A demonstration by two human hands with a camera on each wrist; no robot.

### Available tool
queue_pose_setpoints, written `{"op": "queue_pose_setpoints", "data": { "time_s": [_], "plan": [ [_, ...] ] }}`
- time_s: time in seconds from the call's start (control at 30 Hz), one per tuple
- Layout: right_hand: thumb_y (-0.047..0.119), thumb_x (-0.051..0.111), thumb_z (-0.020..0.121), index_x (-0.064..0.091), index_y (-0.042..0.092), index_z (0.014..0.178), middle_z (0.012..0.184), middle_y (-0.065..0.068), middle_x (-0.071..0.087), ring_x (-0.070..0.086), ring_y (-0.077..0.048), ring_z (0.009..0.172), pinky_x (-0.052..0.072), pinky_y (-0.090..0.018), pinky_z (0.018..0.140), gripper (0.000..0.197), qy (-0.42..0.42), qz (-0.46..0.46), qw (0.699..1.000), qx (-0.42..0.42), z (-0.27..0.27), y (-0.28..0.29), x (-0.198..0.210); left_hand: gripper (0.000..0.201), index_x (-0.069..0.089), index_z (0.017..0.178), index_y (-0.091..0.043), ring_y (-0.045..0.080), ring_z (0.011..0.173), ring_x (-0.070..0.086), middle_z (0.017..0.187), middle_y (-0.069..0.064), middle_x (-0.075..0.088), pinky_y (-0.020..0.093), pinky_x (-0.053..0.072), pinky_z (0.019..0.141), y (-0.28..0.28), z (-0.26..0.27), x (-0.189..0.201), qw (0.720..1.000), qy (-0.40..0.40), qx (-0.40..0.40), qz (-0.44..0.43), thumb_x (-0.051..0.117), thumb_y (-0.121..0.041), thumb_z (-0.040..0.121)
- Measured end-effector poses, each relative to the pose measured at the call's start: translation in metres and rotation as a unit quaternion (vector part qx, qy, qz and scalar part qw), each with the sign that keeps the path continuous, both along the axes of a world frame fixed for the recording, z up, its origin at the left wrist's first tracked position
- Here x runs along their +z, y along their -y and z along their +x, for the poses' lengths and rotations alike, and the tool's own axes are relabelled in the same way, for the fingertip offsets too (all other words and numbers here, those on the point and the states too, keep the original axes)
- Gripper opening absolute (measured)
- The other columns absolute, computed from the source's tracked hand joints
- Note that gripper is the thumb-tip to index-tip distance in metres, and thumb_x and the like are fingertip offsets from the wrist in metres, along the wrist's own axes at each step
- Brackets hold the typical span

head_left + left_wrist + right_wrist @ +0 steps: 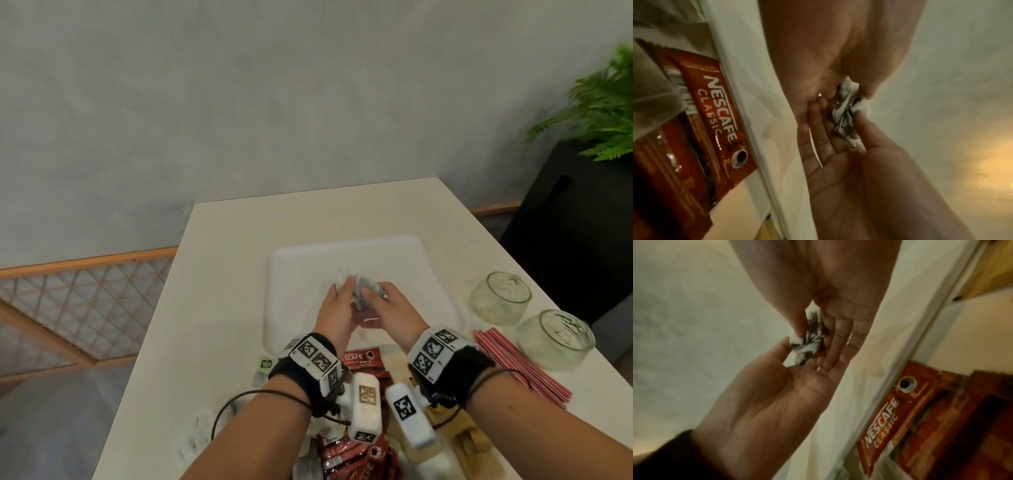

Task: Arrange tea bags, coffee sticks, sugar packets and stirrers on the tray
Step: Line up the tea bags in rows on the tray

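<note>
Over the middle of the white tray (428,260) my two hands meet around a small bundle of white packets with grey print (359,289). My left hand (342,291) pinches its left side between thumb and fingers. From the other side my right hand (375,294) pinches it the same way. The left wrist view shows the bundle (846,113) between the left thumb above and the right palm (849,170) below. In the right wrist view the bundle (807,340) is squeezed between both thumbs and the fingers behind it. Which kind of packet it is cannot be told.
Red Nescafe sticks (356,358) lie against the tray's near rim, with more red sticks and tan packets under my wrists. Red striped stirrers (520,370) and two glass jars (501,298) (555,339) stand to the right. A green-labelled packet (265,363) lies to the left.
</note>
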State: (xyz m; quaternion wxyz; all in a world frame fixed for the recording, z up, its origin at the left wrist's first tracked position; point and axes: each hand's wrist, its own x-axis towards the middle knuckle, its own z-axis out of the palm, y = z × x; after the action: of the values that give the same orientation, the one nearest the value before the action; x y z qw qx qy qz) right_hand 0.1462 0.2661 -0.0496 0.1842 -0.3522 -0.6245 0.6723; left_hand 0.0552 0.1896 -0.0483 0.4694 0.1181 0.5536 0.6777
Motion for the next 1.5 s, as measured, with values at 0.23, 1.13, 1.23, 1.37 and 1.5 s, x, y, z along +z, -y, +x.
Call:
{"op": "queue_pose_setpoints", "data": {
  "time_s": [0.23,1.13,1.23,1.37,1.5],
  "plan": [
    [0.043,0.057,0.093,0.057,0.020,0.105,0.096,-0.003,0.064,0.061,-0.019,0.091,0.046,-0.028,0.081,0.025,0.101,0.140,0.985,-0.002,-0.001,-0.019,-0.013,0.036,0.056,0.127,0.000,0.034,0.104,0.069,0.119,0.022,0.067,0.045,0.059,0.084,-0.002,-0.016,-0.008,0.998,0.058,0.001,-0.012,0.047,-0.026,0.104],
    [0.020,0.069,0.087,0.061,0.011,0.078,0.073,-0.008,0.067,0.064,-0.022,0.063,0.058,-0.037,0.066,0.015,0.066,0.134,0.978,-0.147,-0.016,-0.055,-0.007,0.018,0.065,0.106,-0.005,0.028,0.088,0.072,0.104,0.017,0.071,0.032,0.061,0.063,-0.004,-0.044,-0.011,0.982,-0.155,-0.014,-0.103,0.068,-0.006,0.088],
    [0.022,0.067,0.087,0.060,0.012,0.078,0.070,-0.007,0.068,0.066,-0.022,0.064,0.056,-0.033,0.065,0.015,0.109,0.198,0.970,-0.091,-0.019,-0.045,-0.005,0.012,0.066,0.097,-0.005,0.028,0.084,0.071,0.094,0.015,0.071,0.040,0.063,0.066,-0.009,-0.040,-0.012,0.955,-0.273,-0.002,-0.116,0.066,-0.008,0.086],
    [0.025,0.066,0.089,0.066,0.010,0.079,0.072,-0.006,0.071,0.069,-0.022,0.067,0.059,-0.030,0.064,0.017,0.075,0.162,0.981,-0.074,-0.026,-0.034,0.001,0.014,0.067,0.094,-0.007,0.029,0.082,0.071,0.088,0.012,0.071,0.045,0.062,0.068,-0.013,-0.036,-0.011,0.943,-0.311,-0.014,-0.118,0.067,-0.018,0.086],
    [0.031,0.053,0.098,0.074,0.009,0.087,0.081,-0.011,0.075,0.072,-0.024,0.073,0.060,-0.033,0.070,0.032,0.026,0.068,0.996,-0.043,-0.036,-0.033,0.008,0.029,0.069,0.094,-0.006,0.029,0.084,0.071,0.090,0.014,0.072,0.043,0.062,0.069,-0.012,-0.046,-0.007,0.949,-0.290,-0.010,-0.121,0.070,-0.034,0.088]
  ]
}}
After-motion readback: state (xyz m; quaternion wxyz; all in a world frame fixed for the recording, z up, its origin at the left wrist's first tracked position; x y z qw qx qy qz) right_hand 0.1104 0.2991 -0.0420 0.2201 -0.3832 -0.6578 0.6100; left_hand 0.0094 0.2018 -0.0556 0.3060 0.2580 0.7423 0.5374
